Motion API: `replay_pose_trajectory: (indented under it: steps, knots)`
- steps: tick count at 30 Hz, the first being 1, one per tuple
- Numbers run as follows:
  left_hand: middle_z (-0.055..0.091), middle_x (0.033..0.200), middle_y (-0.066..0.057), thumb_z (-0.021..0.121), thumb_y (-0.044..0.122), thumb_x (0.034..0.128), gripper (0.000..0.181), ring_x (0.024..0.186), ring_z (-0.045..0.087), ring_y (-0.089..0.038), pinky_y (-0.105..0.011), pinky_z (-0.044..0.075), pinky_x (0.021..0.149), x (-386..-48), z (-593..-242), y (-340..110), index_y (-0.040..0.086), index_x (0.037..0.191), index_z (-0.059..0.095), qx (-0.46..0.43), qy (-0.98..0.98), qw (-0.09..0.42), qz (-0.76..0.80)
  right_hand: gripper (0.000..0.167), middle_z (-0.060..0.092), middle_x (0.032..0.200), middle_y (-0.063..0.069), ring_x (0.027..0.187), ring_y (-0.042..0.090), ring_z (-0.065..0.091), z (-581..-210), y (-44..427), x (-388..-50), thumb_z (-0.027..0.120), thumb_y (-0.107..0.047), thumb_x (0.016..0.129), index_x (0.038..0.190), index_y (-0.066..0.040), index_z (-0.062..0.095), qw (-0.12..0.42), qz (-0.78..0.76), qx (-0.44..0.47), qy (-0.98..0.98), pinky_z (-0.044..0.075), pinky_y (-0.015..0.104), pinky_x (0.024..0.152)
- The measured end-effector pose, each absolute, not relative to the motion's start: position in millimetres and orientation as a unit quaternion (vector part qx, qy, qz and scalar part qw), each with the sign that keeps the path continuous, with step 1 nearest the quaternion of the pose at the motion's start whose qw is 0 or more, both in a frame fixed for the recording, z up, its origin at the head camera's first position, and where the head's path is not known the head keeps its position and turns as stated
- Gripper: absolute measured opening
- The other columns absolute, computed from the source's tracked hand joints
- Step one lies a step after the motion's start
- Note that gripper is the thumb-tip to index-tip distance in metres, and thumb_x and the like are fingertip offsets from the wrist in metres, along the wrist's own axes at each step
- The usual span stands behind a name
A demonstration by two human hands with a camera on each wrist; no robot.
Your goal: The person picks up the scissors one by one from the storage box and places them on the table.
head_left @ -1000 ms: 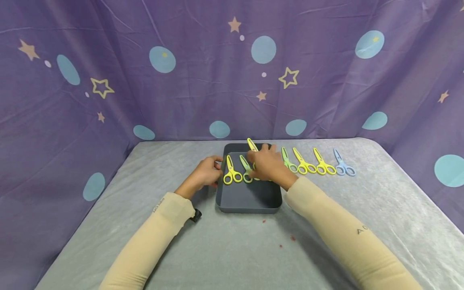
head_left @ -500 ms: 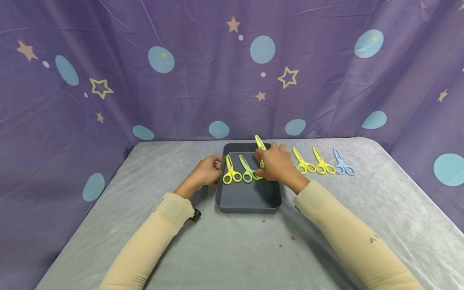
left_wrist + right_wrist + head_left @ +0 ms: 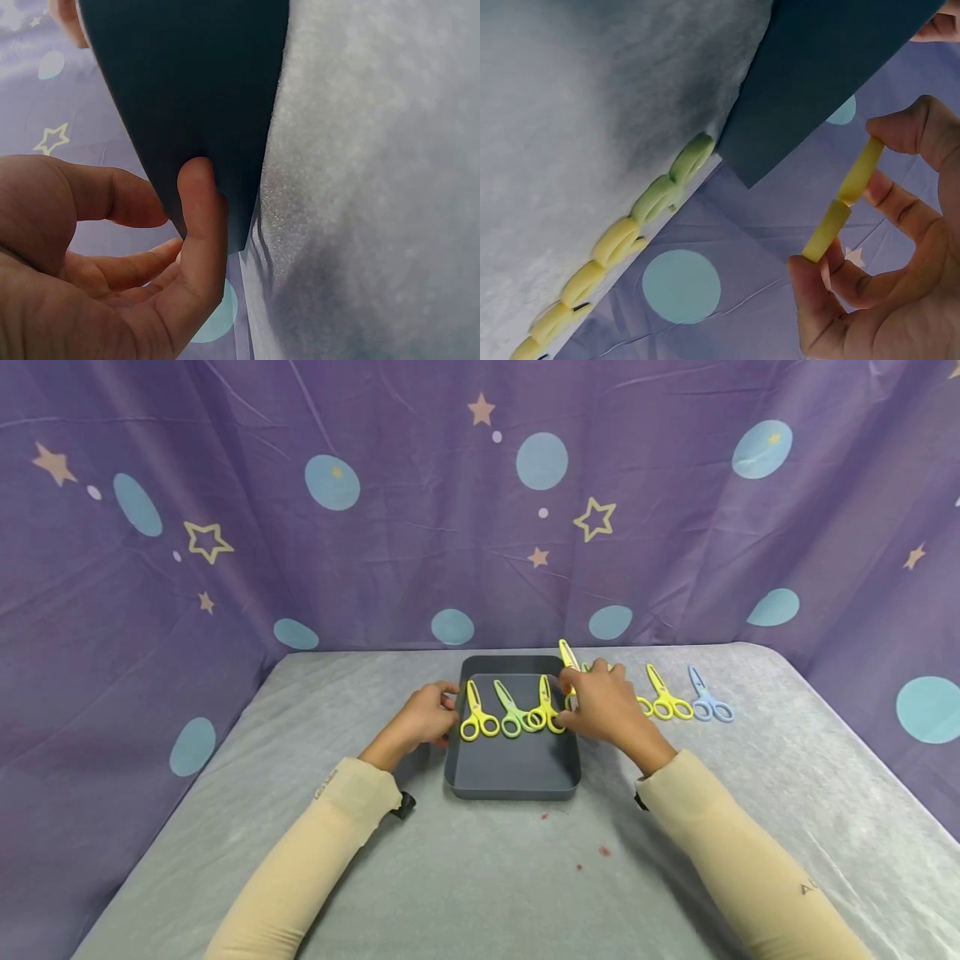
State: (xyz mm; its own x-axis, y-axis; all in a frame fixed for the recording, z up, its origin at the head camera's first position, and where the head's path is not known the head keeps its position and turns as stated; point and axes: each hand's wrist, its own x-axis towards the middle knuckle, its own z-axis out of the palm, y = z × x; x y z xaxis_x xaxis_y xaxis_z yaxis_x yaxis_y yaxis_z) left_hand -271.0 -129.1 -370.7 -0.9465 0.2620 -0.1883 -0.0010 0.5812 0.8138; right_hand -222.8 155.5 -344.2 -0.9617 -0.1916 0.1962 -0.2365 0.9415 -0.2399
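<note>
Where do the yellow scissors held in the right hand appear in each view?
Head: yellow scissors right of centre, in the right hand.
Left wrist: not visible.
Right wrist: yellow scissors right of centre, seen edge-on.
Shared landmark: grey tray, near centre in head, at the top in both wrist views.

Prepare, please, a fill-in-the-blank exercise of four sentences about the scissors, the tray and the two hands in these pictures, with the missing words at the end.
1. The scissors held in the right hand are ____ in colour.
2. The wall of the gray tray is touched by the ____ hand.
3. Inside the tray, the middle pair is ____.
4. On the table, the pair farthest to the right is ____.
Missing words: yellow; left; green; blue.
</note>
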Motion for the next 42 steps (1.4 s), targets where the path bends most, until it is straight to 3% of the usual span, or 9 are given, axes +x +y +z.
replay_pose_trajectory:
  steps: [13, 27, 36, 42]
  knots:
    - [0.051, 0.123, -0.017, 0.057, 0.001, 0.0981, 0.056, 0.084, 0.068, -0.031, -0.042, 0.064, 0.063, -270.4, -370.6, -128.6, 0.005, 0.153, 0.043, 0.074, 0.878, 0.144, 0.451, 0.034, 0.055, 0.105, 0.025, 0.092, 0.047, 0.048, -350.2, 179.5, -210.5, 0.083, -0.026, 0.077, 0.104, -0.012, 0.068, 0.07, 0.127, 0.097, -0.985, 0.048, 0.052, 0.066]
    - [0.051, 0.122, -0.017, 0.055, 0.0, 0.0968, 0.057, 0.081, 0.066, -0.032, -0.043, 0.063, 0.062, -270.7, -369.7, -128.6, 0.005, 0.152, 0.043, 0.073, 0.879, 0.142, 0.45, 0.032, 0.056, 0.092, 0.021, 0.089, 0.049, 0.051, -359.8, 209.8, -197.3, 0.082, -0.022, 0.075, 0.101, -0.011, 0.067, 0.062, 0.122, 0.095, -0.986, 0.046, 0.049, 0.061]
    - [0.051, 0.124, -0.018, 0.054, 0.0, 0.0954, 0.059, 0.079, 0.066, -0.03, -0.042, 0.063, 0.062, -272.1, -370.1, -130.0, 0.004, 0.153, 0.042, 0.075, 0.881, 0.144, 0.444, 0.026, 0.06, 0.08, 0.011, 0.088, 0.042, 0.057, -365.4, 219.3, -192.2, 0.079, -0.02, 0.074, 0.095, -0.01, 0.067, 0.065, 0.106, 0.136, -0.983, 0.044, 0.057, 0.074]
    - [0.05, 0.125, -0.018, 0.054, -0.001, 0.0958, 0.059, 0.079, 0.067, -0.03, -0.042, 0.063, 0.062, -271.8, -369.3, -130.0, 0.004, 0.153, 0.042, 0.076, 0.88, 0.145, 0.446, 0.03, 0.06, 0.077, 0.004, 0.091, 0.039, 0.06, -369.9, 217.6, -191.0, 0.084, -0.021, 0.071, 0.095, -0.011, 0.068, 0.034, 0.101, 0.162, -0.981, 0.045, 0.057, 0.078]
